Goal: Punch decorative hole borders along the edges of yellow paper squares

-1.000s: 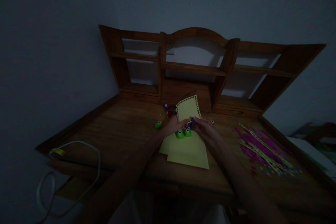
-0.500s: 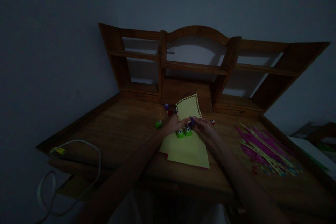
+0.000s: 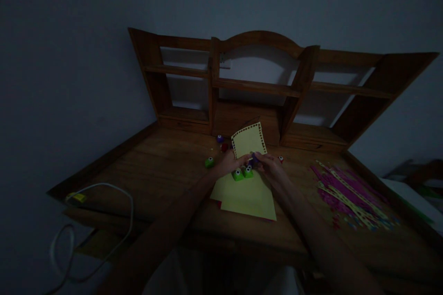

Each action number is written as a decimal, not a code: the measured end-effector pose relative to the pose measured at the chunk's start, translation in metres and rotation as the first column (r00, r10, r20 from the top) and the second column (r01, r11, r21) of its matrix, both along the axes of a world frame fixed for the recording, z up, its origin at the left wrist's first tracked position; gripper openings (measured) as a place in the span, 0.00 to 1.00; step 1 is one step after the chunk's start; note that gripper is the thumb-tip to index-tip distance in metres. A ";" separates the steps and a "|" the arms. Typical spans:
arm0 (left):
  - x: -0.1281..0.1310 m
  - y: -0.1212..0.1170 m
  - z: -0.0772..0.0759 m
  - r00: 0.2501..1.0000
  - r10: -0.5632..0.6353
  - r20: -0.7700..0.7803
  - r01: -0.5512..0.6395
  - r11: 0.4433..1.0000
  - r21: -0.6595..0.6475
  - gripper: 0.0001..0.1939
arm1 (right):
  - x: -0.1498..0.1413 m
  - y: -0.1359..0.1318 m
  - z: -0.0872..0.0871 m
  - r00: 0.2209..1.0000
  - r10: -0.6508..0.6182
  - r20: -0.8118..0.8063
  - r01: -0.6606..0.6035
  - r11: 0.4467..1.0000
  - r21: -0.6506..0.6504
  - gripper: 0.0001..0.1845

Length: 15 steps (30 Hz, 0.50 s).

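Note:
My left hand (image 3: 230, 164) is closed on the lower edge of a pale yellow sheet of paper (image 3: 247, 140), which stands tilted up with a row of small punched shapes along its top and right sides. In the fingers of my right hand (image 3: 270, 165) is a small purple craft punch (image 3: 255, 158), held at the sheet's lower edge; whether the paper is in its slot cannot be made out. Just below, two green craft punches (image 3: 242, 174) rest side by side on a larger stack of yellow paper (image 3: 247, 198) with a little red showing at its edge.
Around my hands lie another green punch (image 3: 209, 162), a purple one (image 3: 219, 138) and red ones (image 3: 280, 160). Magenta and yellow punched strips (image 3: 348, 189) with small scraps are heaped at the right. A wooden shelf (image 3: 256, 84) borders the desk; a white cable (image 3: 114, 185) crosses its left front.
The hands keep almost the same place, with the sheet and purple punch shifted very slightly. The camera view has moved a little.

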<state>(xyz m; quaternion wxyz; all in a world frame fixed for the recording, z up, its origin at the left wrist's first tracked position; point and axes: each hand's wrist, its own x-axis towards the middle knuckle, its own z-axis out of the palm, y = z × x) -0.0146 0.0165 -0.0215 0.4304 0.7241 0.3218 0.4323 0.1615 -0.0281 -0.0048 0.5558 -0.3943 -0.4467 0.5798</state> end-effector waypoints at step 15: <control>0.003 -0.009 0.008 0.999 0.000 0.036 0.002 0.998 -0.060 0.18 | -0.003 -0.003 0.005 1.000 -0.021 -0.007 0.021 1.000 0.001 0.23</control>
